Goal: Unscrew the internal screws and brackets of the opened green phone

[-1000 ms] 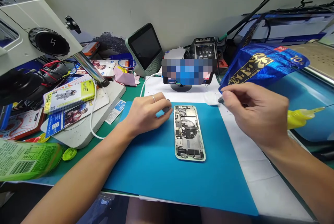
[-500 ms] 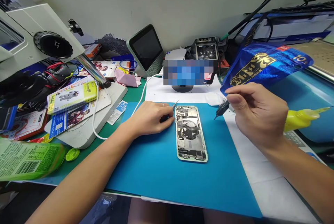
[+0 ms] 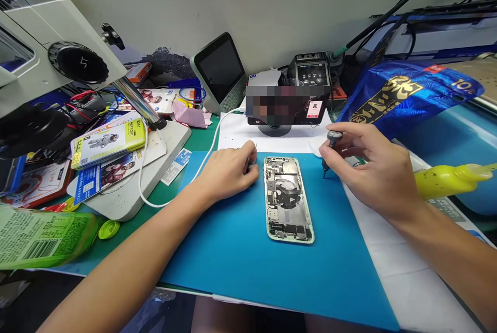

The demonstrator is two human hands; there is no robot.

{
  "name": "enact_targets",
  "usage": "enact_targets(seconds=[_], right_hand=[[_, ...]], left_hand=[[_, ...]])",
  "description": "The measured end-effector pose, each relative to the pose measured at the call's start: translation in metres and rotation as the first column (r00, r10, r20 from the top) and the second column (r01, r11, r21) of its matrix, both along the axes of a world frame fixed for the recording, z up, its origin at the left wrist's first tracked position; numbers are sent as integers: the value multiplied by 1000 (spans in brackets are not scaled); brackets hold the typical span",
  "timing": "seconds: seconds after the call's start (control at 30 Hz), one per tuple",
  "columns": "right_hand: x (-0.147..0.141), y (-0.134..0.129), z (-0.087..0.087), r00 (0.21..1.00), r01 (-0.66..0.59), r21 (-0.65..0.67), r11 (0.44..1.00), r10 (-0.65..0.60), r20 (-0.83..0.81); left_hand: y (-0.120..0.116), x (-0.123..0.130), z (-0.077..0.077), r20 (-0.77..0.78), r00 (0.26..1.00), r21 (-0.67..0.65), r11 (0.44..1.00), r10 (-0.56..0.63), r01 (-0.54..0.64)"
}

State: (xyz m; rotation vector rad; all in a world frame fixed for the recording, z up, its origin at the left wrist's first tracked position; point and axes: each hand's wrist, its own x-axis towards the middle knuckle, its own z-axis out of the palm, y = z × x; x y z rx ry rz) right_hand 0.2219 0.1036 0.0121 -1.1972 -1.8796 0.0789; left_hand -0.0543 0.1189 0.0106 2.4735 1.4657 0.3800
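Observation:
An opened smartphone (image 3: 289, 201) lies face up on the blue mat (image 3: 233, 250), its boards and a dark round coil patch showing. Just right of its upper end, my right hand (image 3: 373, 172) grips a small dark screwdriver (image 3: 334, 139), nearly upright with its tip down by the mat. To the phone's left, my left hand (image 3: 229, 170) rests on the mat with its fingers closed around a slim pointed tool, mostly hidden in the grasp. Neither hand touches the phone.
A microscope (image 3: 77, 61) on its white base overhangs the left side, cluttered with boxes and cards. Behind are a tilted smart display (image 3: 219, 69) and a black screen on a stand (image 3: 287, 110). A blue pouch (image 3: 411, 97) and yellow bottle (image 3: 450, 180) stand right; a white cable (image 3: 213, 136) crosses left.
My right hand has turned the screwdriver from slanted to nearly upright and moved slightly left. My left fingers have curled up around the pointed tool. The view has shifted slightly.

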Motion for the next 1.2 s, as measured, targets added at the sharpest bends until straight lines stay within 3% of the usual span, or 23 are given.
enact_targets(seconds=[0.4, 0.87, 1.2], right_hand=[[-2, -4, -6, 993, -120, -18, 993, 120, -18], [-1, -5, 0, 974, -219, 33, 975, 216, 72], [0, 0, -12, 979, -204, -59, 977, 203, -13]], left_hand=[[-2, -1, -1, 121, 993, 9, 1000, -12, 11], [-4, 4, 2, 48, 998, -28, 999, -28, 29], [-8, 14, -6, -33, 991, 37, 991, 131, -130]])
